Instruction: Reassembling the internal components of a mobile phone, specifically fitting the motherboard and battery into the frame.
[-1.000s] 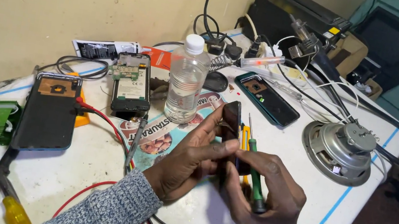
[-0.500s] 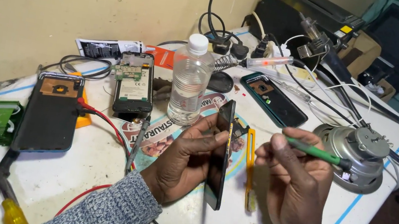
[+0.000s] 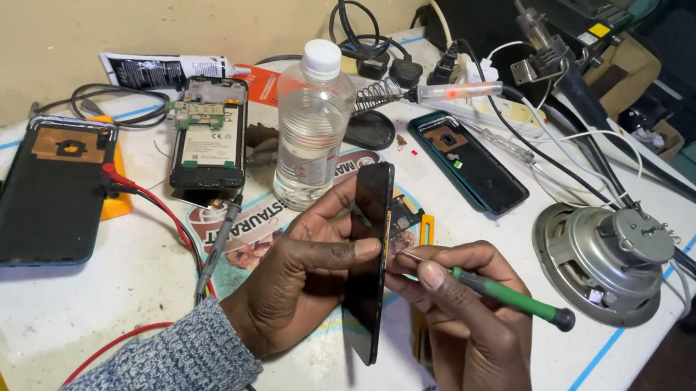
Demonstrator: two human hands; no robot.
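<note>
The left hand (image 3: 306,282) is holding a thin black phone (image 3: 370,260) on its edge, near the middle of the frame, above the white counter (image 3: 117,299). Its grip is clenched on the phone, thumb on one side and fingers behind. The right hand (image 3: 474,337) is pinching a small green-handled screwdriver (image 3: 496,291), and the metal tip is now touching the side of the phone. Half a second ago that tool was pointing away, off to the right; now it is turning in toward the phone, so the hands are getting to work on the phone itself.

A clear plastic bottle with a white cap (image 3: 311,125) is standing just behind the phone. An opened phone with its green board showing (image 3: 211,138) is lying at upper left. A round grey speaker (image 3: 612,261) is sitting at the right. 1 tiny screw (image 3: 426,390) is lying on the counter near the right wrist.
</note>
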